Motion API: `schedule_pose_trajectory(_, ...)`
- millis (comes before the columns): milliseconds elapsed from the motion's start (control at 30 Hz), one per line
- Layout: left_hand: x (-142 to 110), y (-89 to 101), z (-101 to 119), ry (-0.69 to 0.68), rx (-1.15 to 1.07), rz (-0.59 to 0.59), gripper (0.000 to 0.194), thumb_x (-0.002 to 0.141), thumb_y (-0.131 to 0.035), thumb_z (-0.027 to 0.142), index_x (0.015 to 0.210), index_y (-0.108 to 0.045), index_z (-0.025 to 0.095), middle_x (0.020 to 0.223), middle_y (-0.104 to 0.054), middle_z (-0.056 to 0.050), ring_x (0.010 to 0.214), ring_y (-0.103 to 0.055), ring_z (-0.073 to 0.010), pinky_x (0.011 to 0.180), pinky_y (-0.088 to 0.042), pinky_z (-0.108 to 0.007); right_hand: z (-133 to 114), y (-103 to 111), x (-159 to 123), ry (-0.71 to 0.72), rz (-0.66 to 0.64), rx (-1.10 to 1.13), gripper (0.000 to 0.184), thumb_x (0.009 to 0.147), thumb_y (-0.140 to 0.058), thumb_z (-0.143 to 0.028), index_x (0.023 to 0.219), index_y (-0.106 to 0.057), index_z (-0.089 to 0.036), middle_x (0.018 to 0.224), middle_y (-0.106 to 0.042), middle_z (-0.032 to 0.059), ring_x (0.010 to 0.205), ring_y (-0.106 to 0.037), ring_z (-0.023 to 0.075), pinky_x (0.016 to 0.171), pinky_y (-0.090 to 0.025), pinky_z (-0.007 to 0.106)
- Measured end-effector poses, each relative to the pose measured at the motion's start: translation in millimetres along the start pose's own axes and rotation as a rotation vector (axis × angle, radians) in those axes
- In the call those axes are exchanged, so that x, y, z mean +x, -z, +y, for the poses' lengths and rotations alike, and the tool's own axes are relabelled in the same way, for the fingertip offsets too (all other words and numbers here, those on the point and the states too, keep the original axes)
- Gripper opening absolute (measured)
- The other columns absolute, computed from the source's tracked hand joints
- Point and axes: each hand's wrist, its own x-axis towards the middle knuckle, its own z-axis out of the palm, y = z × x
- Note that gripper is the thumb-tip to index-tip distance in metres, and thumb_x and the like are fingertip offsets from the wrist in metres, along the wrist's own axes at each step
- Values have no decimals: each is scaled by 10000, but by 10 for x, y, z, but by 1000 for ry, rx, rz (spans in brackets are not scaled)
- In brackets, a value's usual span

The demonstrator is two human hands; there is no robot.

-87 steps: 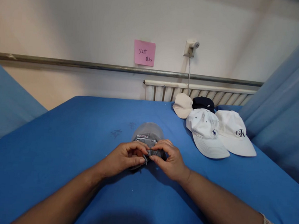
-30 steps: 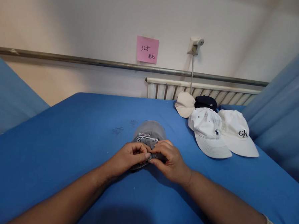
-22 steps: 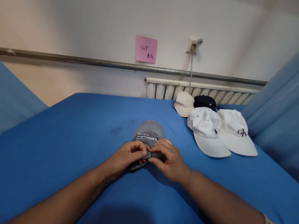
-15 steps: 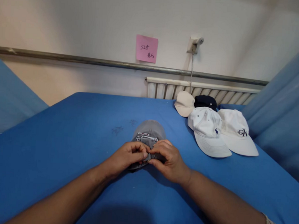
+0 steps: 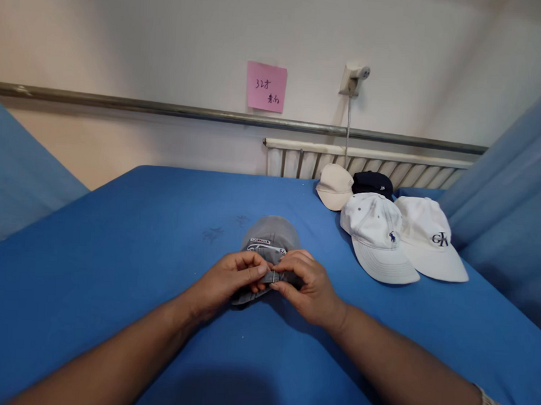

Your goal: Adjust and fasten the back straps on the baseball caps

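Note:
A grey baseball cap (image 5: 269,226) lies on the blue-covered table (image 5: 114,236), its brim pointing away from me and its back strap towards me. My left hand (image 5: 232,279) pinches the left part of the strap (image 5: 270,277) between thumb and fingers. From the other side, my right hand (image 5: 309,286) grips the strap at its small metal buckle (image 5: 274,277). Both hands cover much of the cap's back, and the strap's far ends are hidden behind the fingers.
On the right sit a beige cap (image 5: 335,185), a dark navy cap (image 5: 374,182), a white cap with a small blue emblem (image 5: 373,223) and a white cap with black letters (image 5: 426,229). Behind stand a radiator (image 5: 309,159) and a wall. Blue curtains (image 5: 517,173) hang at both sides.
My left thumb has drawn back slightly to the left, so more of the strap and buckle shows between my hands. The cap stays in nearly the same place.

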Motion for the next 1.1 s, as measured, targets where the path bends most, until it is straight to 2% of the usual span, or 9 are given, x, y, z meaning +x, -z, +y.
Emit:
schedule_pose_trajectory(500,12,-26,-28,-12,-68,1,270,714,-792,360,745,-621,154,575,-583,35,481,-461,-60,469,-310,-185,-11,7,9,-8,-8,8,156,847,-687,-304,986,-645,-244,875,-683,35,862,-632,199,833,-503,401)
schedule_pose_trajectory(767,18,24,-10,27,-201,-67,238,727,-798,308,840,-670,143,738,-671,-22,647,-606,-108,626,-464,-226,-5,11,-9,-18,61,15,181,837,-702,-289,1008,-654,-254,901,-687,35,898,-630,204,846,-499,400)
schedule_pose_trajectory(900,26,44,-29,28,-206,-54,244,706,-818,281,833,-663,141,739,-678,-14,663,-625,-103,642,-471,-214,-4,7,3,-14,59,25,183,836,-705,-274,1011,-657,-252,902,-688,28,920,-628,201,901,-478,415)
schedule_pose_trajectory(1100,31,34,-47,32,-182,-36,259,691,-826,294,798,-646,142,675,-671,-4,592,-605,-91,582,-439,-199,-11,8,17,-19,31,28,170,851,-682,-310,1010,-653,-260,899,-688,33,916,-632,210,889,-481,422)
